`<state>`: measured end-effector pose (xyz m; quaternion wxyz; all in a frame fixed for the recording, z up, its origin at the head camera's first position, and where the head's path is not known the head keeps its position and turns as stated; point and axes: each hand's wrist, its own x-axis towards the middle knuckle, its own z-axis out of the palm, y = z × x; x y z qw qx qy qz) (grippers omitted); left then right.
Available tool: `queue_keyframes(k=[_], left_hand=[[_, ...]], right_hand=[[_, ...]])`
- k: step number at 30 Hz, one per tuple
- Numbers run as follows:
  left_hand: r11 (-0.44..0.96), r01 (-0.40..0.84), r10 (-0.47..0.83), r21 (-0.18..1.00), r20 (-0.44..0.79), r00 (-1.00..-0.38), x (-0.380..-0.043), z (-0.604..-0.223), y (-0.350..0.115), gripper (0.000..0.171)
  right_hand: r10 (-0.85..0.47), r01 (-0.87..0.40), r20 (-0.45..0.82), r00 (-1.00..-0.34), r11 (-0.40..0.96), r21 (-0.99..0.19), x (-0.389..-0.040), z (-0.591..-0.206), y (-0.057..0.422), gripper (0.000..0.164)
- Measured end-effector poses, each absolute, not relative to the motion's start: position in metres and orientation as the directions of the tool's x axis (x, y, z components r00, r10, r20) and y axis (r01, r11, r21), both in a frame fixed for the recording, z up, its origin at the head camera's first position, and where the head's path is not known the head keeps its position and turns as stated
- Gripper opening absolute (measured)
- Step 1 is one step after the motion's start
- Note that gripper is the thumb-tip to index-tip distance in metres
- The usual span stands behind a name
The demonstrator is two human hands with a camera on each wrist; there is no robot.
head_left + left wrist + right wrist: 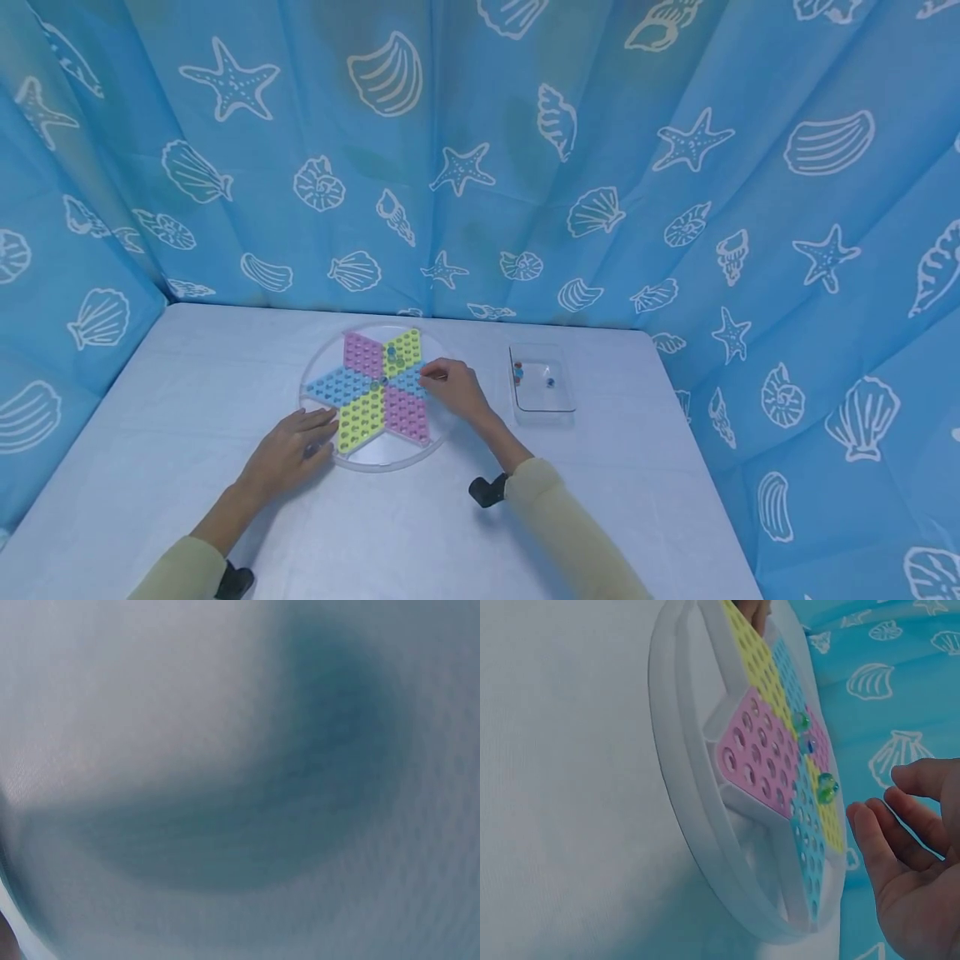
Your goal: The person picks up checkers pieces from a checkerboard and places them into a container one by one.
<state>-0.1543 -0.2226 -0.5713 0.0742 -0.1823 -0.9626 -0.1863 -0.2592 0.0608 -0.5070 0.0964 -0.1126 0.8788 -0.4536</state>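
Two bare hands are at work, and the fingers of the right hand (pixel 456 387) bend loosely toward the thumb, apart at the tips, with a visible gap between them. They hang over the right-hand blue section of a round, clear-rimmed plastic board (pixel 375 467) bearing a six-pointed star of pink, yellow and blue perforated sections; whether they touch it I cannot tell. The left hand (pixel 288 450) lies at the board's near left edge, its fingers stretched forward beside the blue and yellow points. A few small, shiny glass marbles (pixel 826 789), green and blue, sit on the star, some around its centre and some in the far yellow section. To the right, well apart from the board, stands a clear, rectangular, open-topped container (pixel 536 417) with orange and blue marbles inside, mostly along its left side. Pale yellow sleeves (pixel 562 525) cover both forearms. Everything rests on a white-covered surface (pixel 390 542), and behind it hangs a blue curtain (pixel 487 125) printed with white shells and starfish.
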Motion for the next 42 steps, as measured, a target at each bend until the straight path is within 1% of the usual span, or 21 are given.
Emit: queue_keyframes(k=[9, 15, 22, 26, 33, 42], left_hand=[[0.865, 0.380, 0.323, 0.326, 0.215, -0.921, -0.154, -0.575, -0.224, 0.038], [0.865, 0.381, 0.323, 0.326, 0.218, -0.921, -0.152, -0.573, -0.224, 0.038], [0.867, 0.374, 0.321, 0.329, 0.207, -0.924, -0.151, -0.574, -0.223, 0.038], [0.867, 0.373, 0.318, 0.330, 0.210, -0.925, -0.151, -0.576, -0.224, 0.038], [0.867, 0.381, 0.322, 0.320, 0.222, -0.920, -0.151, -0.575, -0.224, 0.038], [0.865, 0.383, 0.325, 0.326, 0.219, -0.920, -0.151, -0.577, -0.226, 0.038]], right_hand=[[-0.326, -0.119, -0.069, -0.943, 0.523, -0.844, -0.254, -0.520, 0.044, 0.021], [-0.332, -0.147, -0.035, -0.943, 0.505, -0.850, -0.254, -0.530, 0.034, 0.020], [-0.341, -0.168, -0.045, -0.939, 0.569, -0.805, -0.254, -0.539, 0.018, 0.021], [-0.328, -0.158, -0.063, -0.942, 0.602, -0.783, -0.255, -0.541, 0.011, 0.023], [-0.300, -0.135, -0.067, -0.952, 0.603, -0.786, -0.255, -0.540, 0.006, 0.031], [-0.282, -0.131, -0.071, -0.957, 0.636, -0.760, -0.254, -0.542, 0.000, 0.029]])
